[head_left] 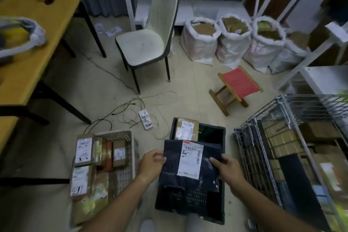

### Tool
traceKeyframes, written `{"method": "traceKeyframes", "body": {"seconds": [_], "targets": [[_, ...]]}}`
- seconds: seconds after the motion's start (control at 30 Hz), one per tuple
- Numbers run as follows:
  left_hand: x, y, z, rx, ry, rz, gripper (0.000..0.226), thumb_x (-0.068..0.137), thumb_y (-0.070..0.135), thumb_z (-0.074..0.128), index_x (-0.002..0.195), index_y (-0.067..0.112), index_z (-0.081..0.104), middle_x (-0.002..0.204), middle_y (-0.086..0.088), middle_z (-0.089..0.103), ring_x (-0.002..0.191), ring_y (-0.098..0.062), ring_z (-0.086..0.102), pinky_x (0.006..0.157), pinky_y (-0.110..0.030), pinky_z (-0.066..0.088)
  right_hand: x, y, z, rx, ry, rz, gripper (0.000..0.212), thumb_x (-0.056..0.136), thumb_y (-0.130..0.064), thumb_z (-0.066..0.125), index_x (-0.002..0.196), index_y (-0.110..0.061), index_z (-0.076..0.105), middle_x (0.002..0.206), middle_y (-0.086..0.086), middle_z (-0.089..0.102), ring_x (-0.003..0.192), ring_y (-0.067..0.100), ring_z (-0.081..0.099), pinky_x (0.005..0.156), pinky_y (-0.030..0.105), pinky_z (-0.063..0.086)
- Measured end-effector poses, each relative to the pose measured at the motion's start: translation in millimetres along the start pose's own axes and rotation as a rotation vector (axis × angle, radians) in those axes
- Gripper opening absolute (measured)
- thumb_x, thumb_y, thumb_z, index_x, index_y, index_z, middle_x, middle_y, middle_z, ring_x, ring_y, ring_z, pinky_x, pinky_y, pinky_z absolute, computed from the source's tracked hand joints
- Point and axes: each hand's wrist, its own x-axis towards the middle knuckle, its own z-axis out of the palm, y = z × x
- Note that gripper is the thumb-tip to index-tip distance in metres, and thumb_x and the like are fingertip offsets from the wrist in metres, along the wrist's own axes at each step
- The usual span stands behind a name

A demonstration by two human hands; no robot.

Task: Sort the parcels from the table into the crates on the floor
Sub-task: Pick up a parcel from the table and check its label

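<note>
Dark plastic parcel in both hands' grip, above black crate.

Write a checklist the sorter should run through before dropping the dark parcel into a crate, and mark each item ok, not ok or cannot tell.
1. Both hands hold the parcel: ok, left hand and right hand pinch its side edges.
2. Label faces up for reading: ok, though the print is too small to read here.
3. Parcel is above a crate: ok, it hangs over the black crate.
4. Black crate has room: ok, only one box shows at its far end.
5. Grey crate has room: cannot tell, boxes crowd it.
6. Black crate is the right destination: cannot tell.
</note>
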Motion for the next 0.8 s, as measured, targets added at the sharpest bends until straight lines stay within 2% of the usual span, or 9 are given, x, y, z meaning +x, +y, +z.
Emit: {"method": "traceKeyframes", "body": {"seconds": [0.1, 0.27, 0.4, 0.47, 0.53, 0.6, 0.63, 0.7, 0.8], "targets": [[42, -47, 30, 0.013, 0.022, -0.055, 0.022, 0.090, 0.004, 0.058, 0.094, 0.020, 0.073, 0.088, 0.004, 0.076, 0.079, -0.011, 0.071, 0.059, -0.014, 0.050, 61, 53, 15, 0.015, -0.023, 0.031, 0.013, 0.093, -0.011, 0.072, 0.093, -0.024, 0.075, 0.088, 0.004, 0.080, 0.082, 0.026, 0.075, 0.078, 0.049, 0.062], [108, -120, 81, 0.067, 0.051, -0.051, 0.023, 0.090, 0.005, 0.058, 0.099, 0.021, 0.072, 0.096, 0.004, 0.074, 0.082, -0.004, 0.066, 0.061, -0.009, 0.046, 148, 124, 33, 0.002, -0.045, 0.018, 0.011, 0.094, -0.013, 0.070, 0.098, -0.023, 0.075, 0.090, 0.001, 0.079, 0.084, 0.025, 0.075, 0.079, 0.047, 0.062], [152, -176, 107, 0.098, 0.070, -0.062, 0.016, 0.084, 0.017, 0.064, 0.095, 0.024, 0.072, 0.094, 0.004, 0.076, 0.088, -0.015, 0.070, 0.080, -0.032, 0.058, 201, 173, 47, 0.001, -0.073, 0.016, 0.015, 0.096, -0.014, 0.068, 0.099, -0.028, 0.072, 0.097, -0.001, 0.078, 0.088, 0.021, 0.074, 0.079, 0.042, 0.061], [164, -200, 115, 0.129, 0.094, -0.071, 0.013, 0.088, 0.020, 0.067, 0.100, 0.018, 0.067, 0.101, 0.003, 0.073, 0.090, -0.017, 0.068, 0.082, -0.034, 0.057, 221, 195, 53, -0.010, -0.074, 0.020, 0.015, 0.097, -0.013, 0.068, 0.107, -0.022, 0.074, 0.097, -0.002, 0.077, 0.089, 0.021, 0.074, 0.079, 0.041, 0.060], [173, -223, 121, 0.202, 0.121, -0.094, 0.031, 0.091, 0.020, 0.069, 0.121, 0.014, 0.060, 0.113, -0.002, 0.066, 0.102, -0.022, 0.063, 0.089, -0.035, 0.055, 234, 211, 60, -0.021, -0.069, 0.028, 0.016, 0.097, -0.014, 0.068, 0.111, -0.016, 0.074, 0.098, 0.000, 0.077, 0.089, 0.022, 0.073, 0.079, 0.040, 0.059], [181, -245, 125, 0.274, 0.134, -0.126, 0.057, 0.090, 0.021, 0.071, 0.141, 0.009, 0.049, 0.132, -0.010, 0.060, 0.118, -0.028, 0.059, 0.097, -0.044, 0.053, 244, 223, 66, -0.022, -0.064, 0.034, 0.010, 0.096, -0.015, 0.069, 0.102, -0.020, 0.075, 0.099, 0.003, 0.078, 0.091, 0.025, 0.074, 0.082, 0.044, 0.061], [184, -253, 126, 0.297, 0.141, -0.140, 0.060, 0.089, 0.021, 0.071, 0.143, 0.009, 0.047, 0.135, -0.011, 0.059, 0.120, -0.029, 0.058, 0.098, -0.045, 0.053, 248, 227, 70, -0.021, -0.055, 0.039, 0.009, 0.095, -0.016, 0.070, 0.096, -0.024, 0.075, 0.097, 0.004, 0.078, 0.091, 0.026, 0.074, 0.082, 0.047, 0.061], [190, -266, 130, 0.343, 0.130, -0.135, 0.044, 0.089, 0.017, 0.070, 0.131, 0.011, 0.060, 0.123, -0.010, 0.067, 0.107, -0.026, 0.065, 0.091, -0.042, 0.056, 255, 235, 76, -0.027, -0.019, 0.051, 0.009, 0.093, -0.017, 0.073, 0.090, -0.025, 0.075, 0.092, 0.006, 0.079, 0.089, 0.029, 0.075, 0.081, 0.052, 0.062], [194, -277, 134, 0.429, 0.097, -0.075, 0.016, 0.091, 0.013, 0.062, 0.104, 0.012, 0.071, 0.093, -0.006, 0.074, 0.082, -0.023, 0.069, 0.067, -0.031, 0.056, 263, 240, 85, -0.040, 0.024, 0.058, 0.004, 0.090, -0.019, 0.076, 0.086, -0.018, 0.076, 0.085, 0.010, 0.078, 0.088, 0.036, 0.074, 0.079, 0.056, 0.060]]}}
